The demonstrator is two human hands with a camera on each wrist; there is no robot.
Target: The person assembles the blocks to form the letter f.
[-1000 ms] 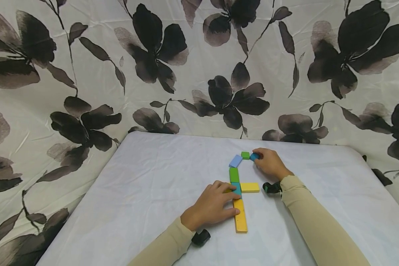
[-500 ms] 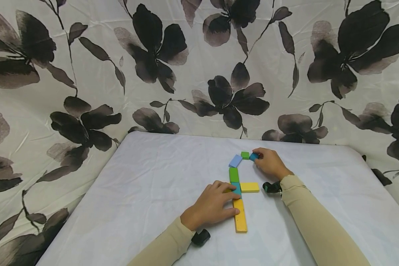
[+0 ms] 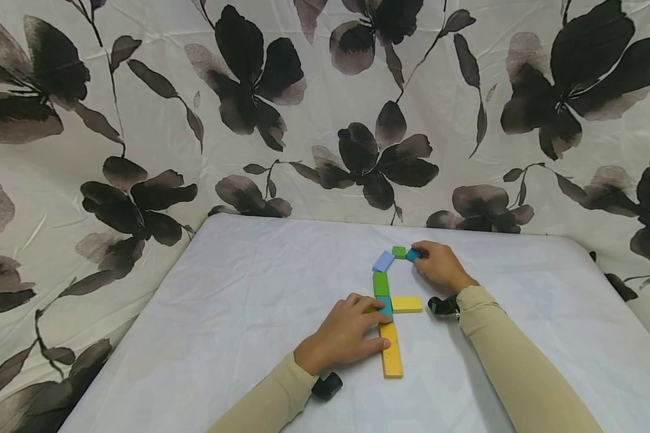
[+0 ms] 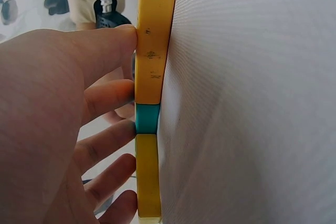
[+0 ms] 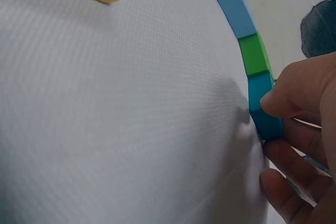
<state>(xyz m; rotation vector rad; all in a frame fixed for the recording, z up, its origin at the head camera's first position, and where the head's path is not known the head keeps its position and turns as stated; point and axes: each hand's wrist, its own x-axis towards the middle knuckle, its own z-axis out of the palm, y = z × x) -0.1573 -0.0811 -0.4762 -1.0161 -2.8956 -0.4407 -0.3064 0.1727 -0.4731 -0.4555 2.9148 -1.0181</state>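
My left hand (image 3: 343,337) rests on the lower blocks with its fingers spread. In the left wrist view its thumb touches the long orange block (image 4: 152,40), and other fingertips meet the teal block (image 4: 147,118) and a yellow block (image 4: 148,177). At the far end of the row, my right hand (image 3: 440,264) pinches a blue block (image 5: 258,90) between thumb and fingers. That block lies on the cloth against a small green block (image 3: 398,252). A light blue block (image 3: 383,261) slants from there down to a larger green block (image 3: 381,284), which adjoins the teal one.
Another yellow block (image 3: 407,305) sticks out to the right of the teal one. A white cloth (image 3: 238,313) covers the table. Behind the table's far edge hangs a curtain (image 3: 314,108) with dark flowers.
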